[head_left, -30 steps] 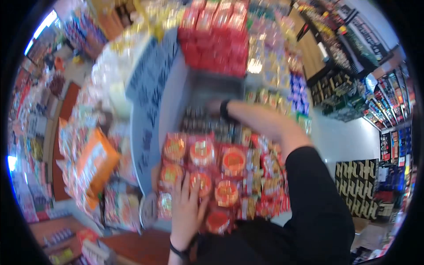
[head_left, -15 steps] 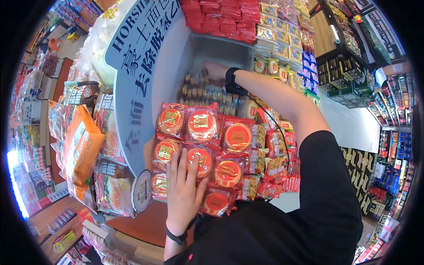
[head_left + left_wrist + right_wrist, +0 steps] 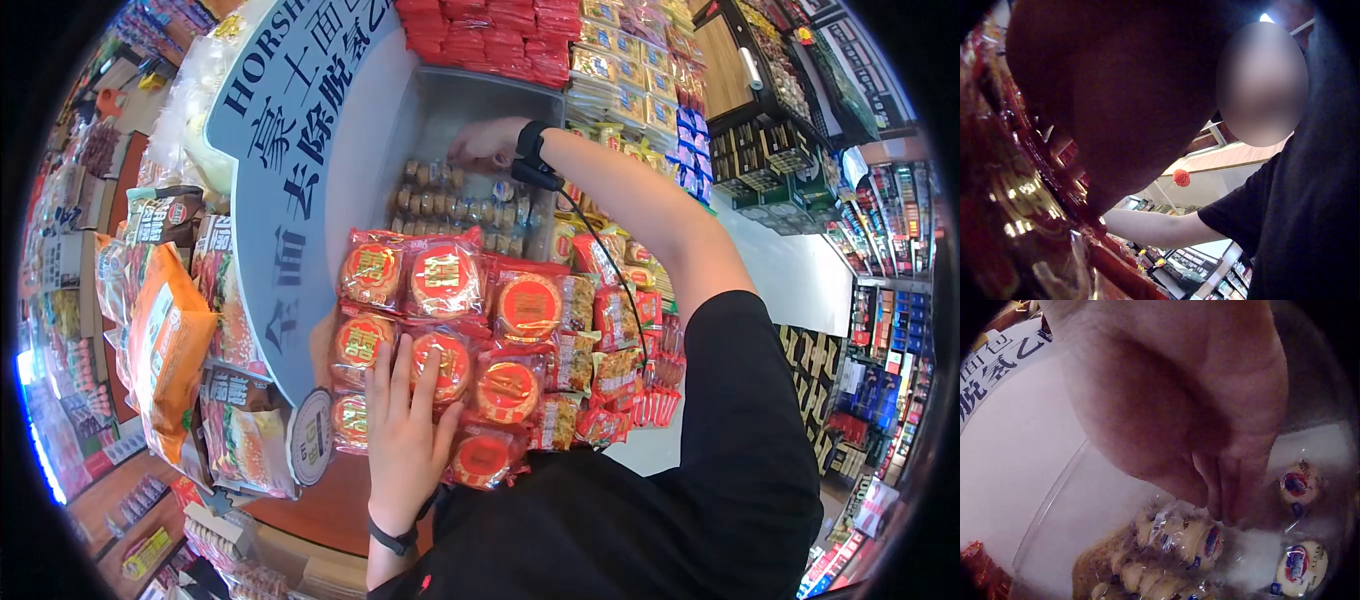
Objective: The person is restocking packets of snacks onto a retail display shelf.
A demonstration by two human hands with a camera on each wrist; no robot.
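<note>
Inside a grey bin (image 3: 548, 100), my right hand (image 3: 492, 143) reaches down to rows of small round biscuits (image 3: 460, 208) in clear wrappers. In the right wrist view its bent fingers and thumb come together at the wrapped biscuit (image 3: 1205, 542) ending the upper row. Two more wrapped biscuits (image 3: 1298, 565) lie apart at the right of that view. With fingers spread, my left hand (image 3: 408, 440) rests on red-wrapped round cakes (image 3: 441, 365) bearing gold characters. The left wrist view shows those shiny red wrappers (image 3: 1041, 187) close up, with the hand dark above them.
A curved white sign board (image 3: 270, 230) with dark lettering stands left of the bin. Red packets (image 3: 490, 40) are stacked behind it, and small snack packs (image 3: 620, 370) lie at the right. An orange bag (image 3: 168, 350) leans at the left. A black cable (image 3: 622, 270) trails from my right wrist.
The head view has steadied and shifted slightly. My right hand stays over the biscuit rows in the bin, its fingers now lower at the row's end. My left hand keeps resting on the red cakes.
</note>
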